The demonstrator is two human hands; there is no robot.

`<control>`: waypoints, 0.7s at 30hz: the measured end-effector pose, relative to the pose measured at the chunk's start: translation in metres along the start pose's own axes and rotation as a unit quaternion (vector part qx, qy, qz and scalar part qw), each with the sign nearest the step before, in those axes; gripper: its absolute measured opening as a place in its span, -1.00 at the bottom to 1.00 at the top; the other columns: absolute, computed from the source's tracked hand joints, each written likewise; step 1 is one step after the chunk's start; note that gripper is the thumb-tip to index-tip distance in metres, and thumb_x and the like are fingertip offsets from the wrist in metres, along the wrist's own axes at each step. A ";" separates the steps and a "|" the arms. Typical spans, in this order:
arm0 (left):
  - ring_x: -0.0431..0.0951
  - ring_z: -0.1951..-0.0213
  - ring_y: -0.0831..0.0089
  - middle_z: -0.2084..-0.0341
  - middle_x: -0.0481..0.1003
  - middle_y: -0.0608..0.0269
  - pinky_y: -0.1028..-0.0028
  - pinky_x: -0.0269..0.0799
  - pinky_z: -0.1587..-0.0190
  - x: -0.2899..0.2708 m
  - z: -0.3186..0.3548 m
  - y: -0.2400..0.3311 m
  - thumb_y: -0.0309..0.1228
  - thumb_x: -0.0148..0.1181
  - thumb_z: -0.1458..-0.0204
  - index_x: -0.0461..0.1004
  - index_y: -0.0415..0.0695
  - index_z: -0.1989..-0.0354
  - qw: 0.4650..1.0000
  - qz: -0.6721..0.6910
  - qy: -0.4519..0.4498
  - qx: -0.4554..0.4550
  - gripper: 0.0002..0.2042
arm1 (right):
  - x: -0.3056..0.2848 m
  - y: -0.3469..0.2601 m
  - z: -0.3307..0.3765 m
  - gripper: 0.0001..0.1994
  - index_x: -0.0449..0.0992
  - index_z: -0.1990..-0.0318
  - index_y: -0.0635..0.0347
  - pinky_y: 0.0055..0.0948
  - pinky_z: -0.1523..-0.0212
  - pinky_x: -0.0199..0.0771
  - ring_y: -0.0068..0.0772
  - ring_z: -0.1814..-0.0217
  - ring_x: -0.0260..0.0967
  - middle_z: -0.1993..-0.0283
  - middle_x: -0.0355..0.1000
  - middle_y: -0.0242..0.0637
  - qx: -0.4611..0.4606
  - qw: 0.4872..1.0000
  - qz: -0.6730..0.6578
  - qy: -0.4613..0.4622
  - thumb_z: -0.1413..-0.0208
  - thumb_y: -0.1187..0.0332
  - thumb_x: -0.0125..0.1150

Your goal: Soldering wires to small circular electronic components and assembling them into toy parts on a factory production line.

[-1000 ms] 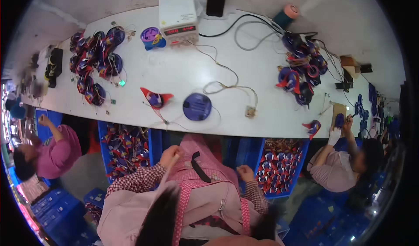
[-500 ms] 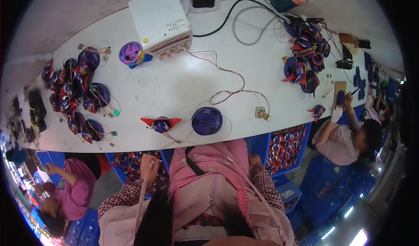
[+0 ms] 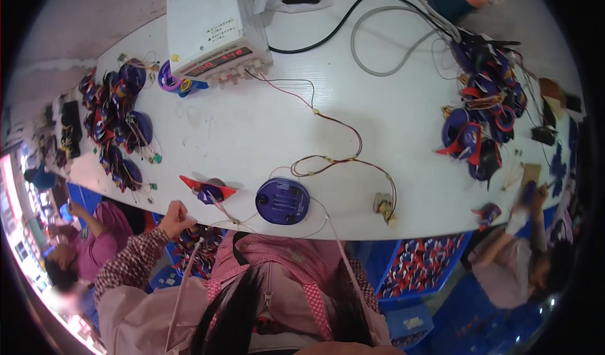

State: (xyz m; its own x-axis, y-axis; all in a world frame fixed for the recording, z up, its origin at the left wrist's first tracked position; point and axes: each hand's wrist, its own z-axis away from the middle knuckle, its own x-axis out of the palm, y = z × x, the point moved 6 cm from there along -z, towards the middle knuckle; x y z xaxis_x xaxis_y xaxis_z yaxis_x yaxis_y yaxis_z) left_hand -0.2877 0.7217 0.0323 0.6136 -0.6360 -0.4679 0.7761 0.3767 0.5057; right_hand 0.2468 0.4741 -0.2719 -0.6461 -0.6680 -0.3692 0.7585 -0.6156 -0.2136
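Observation:
My left hand (image 3: 176, 220) is at the table's front edge on the left, its fingers curled closed; whatever they may hold is hidden. Just beyond it on the white table lies a purple piece with red wings (image 3: 210, 193). To the right of that sits a round purple base (image 3: 282, 202), with thin wires running from it to the winged piece. My right hand is out of sight; only part of the right checked sleeve (image 3: 364, 284) shows beside my body. Farther right rests a small block with wire ends (image 3: 383, 207).
A white power supply box (image 3: 205, 27) with red lit digits feeds a red and black wire (image 3: 340, 123) across the table. Piles of purple-red assemblies lie left (image 3: 116, 118) and right (image 3: 482, 112). Below the edge stands a blue bin of parts (image 3: 421, 263). A co-worker (image 3: 510, 260) sits at right.
My left hand has moved up and left from above the bin to the table edge. The right hand has gone out of sight. The whole view has shifted.

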 end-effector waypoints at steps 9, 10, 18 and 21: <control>0.14 0.50 0.53 0.56 0.13 0.35 0.55 0.13 0.45 -0.006 -0.011 -0.012 -0.47 0.31 0.31 0.17 -0.10 0.49 0.994 -0.051 0.057 -0.073 -0.65 | 0.002 0.045 -0.068 -0.72 0.53 0.26 0.23 -0.35 0.23 0.39 -0.21 0.18 0.39 0.28 0.48 -0.19 -0.081 0.992 -0.091 0.039 -0.09 0.20 0.03; 0.13 0.51 0.55 0.57 0.12 0.37 0.56 0.12 0.46 -0.004 -0.012 -0.010 -0.48 0.30 0.30 0.16 -0.10 0.49 0.994 -0.058 0.064 -0.063 -0.66 | 0.003 0.050 -0.072 -0.72 0.52 0.26 0.23 -0.36 0.23 0.39 -0.22 0.19 0.38 0.28 0.47 -0.19 -0.085 0.990 -0.100 0.046 -0.09 0.20 0.03; 0.12 0.51 0.59 0.58 0.10 0.40 0.57 0.09 0.48 -0.002 -0.011 0.004 -0.52 0.25 0.27 0.14 -0.10 0.47 0.994 -0.081 0.065 -0.016 -0.67 | -0.009 0.055 -0.074 -0.76 0.50 0.23 0.24 -0.42 0.24 0.37 -0.32 0.21 0.36 0.28 0.45 -0.23 -0.122 0.973 -0.159 0.117 -0.12 0.26 0.02; 0.12 0.51 0.59 0.58 0.10 0.41 0.58 0.09 0.48 -0.001 -0.005 0.002 -0.52 0.25 0.25 0.13 -0.10 0.46 0.996 -0.070 0.062 0.004 -0.67 | -0.012 0.054 -0.061 -0.77 0.49 0.22 0.25 -0.44 0.24 0.37 -0.35 0.22 0.34 0.28 0.44 -0.24 -0.133 0.963 -0.183 0.147 -0.13 0.28 0.01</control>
State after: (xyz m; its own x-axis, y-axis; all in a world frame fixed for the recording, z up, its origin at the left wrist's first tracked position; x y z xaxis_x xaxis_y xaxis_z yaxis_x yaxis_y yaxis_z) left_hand -0.2857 0.7268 0.0303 0.5131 -0.5932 -0.6204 0.8545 0.2848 0.4344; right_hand 0.3005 0.4742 -0.3346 -0.8524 -0.2545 -0.4568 0.5041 -0.6323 -0.5883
